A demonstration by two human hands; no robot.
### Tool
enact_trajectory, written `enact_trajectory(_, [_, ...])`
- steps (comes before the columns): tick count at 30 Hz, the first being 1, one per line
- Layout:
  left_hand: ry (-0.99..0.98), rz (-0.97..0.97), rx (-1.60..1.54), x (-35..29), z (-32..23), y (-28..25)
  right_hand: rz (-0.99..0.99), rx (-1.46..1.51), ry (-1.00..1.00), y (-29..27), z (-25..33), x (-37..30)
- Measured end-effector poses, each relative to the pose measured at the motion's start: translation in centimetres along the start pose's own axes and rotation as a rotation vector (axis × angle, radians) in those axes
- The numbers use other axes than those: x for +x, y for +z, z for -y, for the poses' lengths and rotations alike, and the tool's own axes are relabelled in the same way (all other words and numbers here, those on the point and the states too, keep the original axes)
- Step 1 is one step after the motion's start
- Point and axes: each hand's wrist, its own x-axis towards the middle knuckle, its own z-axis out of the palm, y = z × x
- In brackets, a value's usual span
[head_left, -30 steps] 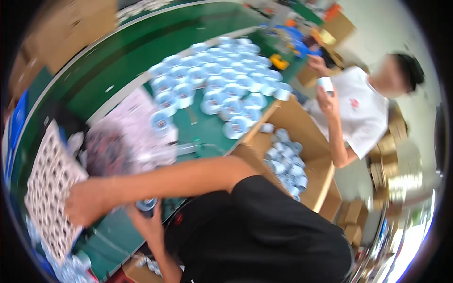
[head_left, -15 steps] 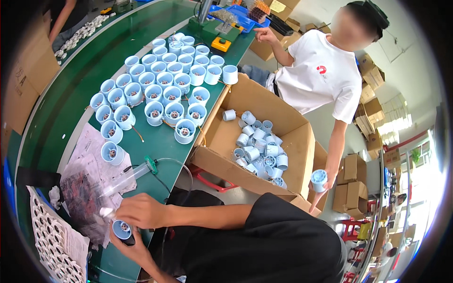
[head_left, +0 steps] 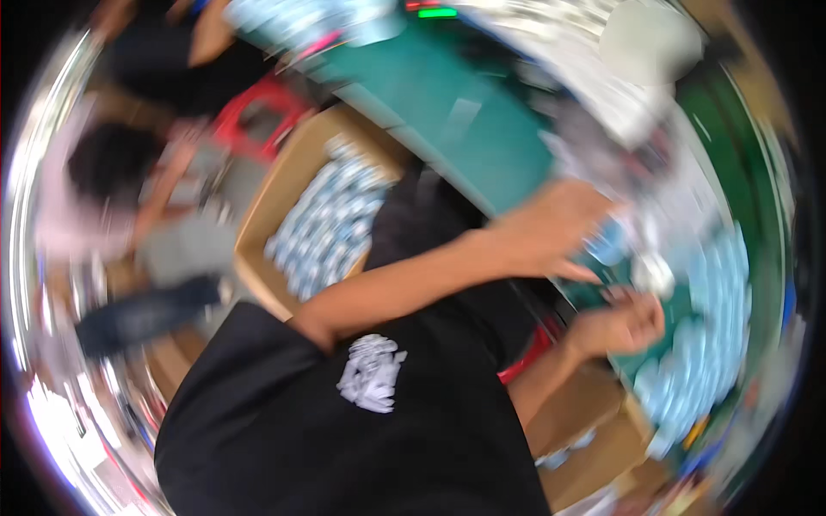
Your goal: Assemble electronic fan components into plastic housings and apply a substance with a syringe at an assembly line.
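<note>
Strong motion blur covers the view. My left hand (head_left: 555,225) reaches over the green table edge, its fingers curled around a light-blue plastic cup (head_left: 607,242); the inside of the cup is not clear. Just below and to the right is my right hand (head_left: 621,325), apart from the cup, with its fingers curled in. A whitish rounded thing (head_left: 654,275) sits right by those fingertips; whether they hold it is smeared. Many more light-blue cups (head_left: 710,318) stand on the table beyond my right hand.
A cardboard box (head_left: 280,193) full of blue cups stands at my left. Another box (head_left: 594,464) is at lower right. Papers (head_left: 602,90) lie on the green table (head_left: 447,129). A red stool (head_left: 262,116) and a person in pink (head_left: 95,198) are to the left.
The view has swung and tilted sharply, so the table cups now appear at the right and a filled box at the left. My hands have drawn apart, the left still by the cup.
</note>
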Motion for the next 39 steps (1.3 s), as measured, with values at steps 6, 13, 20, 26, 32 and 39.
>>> enact_trajectory(6, [-0.091,-0.272,0.096,-2.5,-0.3,0.3,0.175,0.033,-0.016,-0.2,0.0,-0.4])
enact_trajectory(13, [-0.115,-0.263,0.179,-3.7,-0.6,0.4,0.248,0.065,0.018,-0.5,-0.3,-0.7])
enact_trajectory(20, [-0.232,0.015,0.071,-1.8,0.8,0.6,0.19,0.057,0.062,-0.6,-1.3,-0.8])
enact_trajectory(26, [-0.232,0.176,0.065,-2.8,-2.5,-1.3,0.113,0.112,0.15,-2.8,2.8,-2.5])
enact_trajectory(32, [-0.201,0.115,0.116,-0.5,-1.6,0.7,0.122,0.217,0.192,-1.4,0.1,-0.8])
enact_trajectory(39, [-0.197,0.161,0.082,-0.3,-1.7,0.0,0.171,0.16,0.196,-2.0,0.1,-0.6])
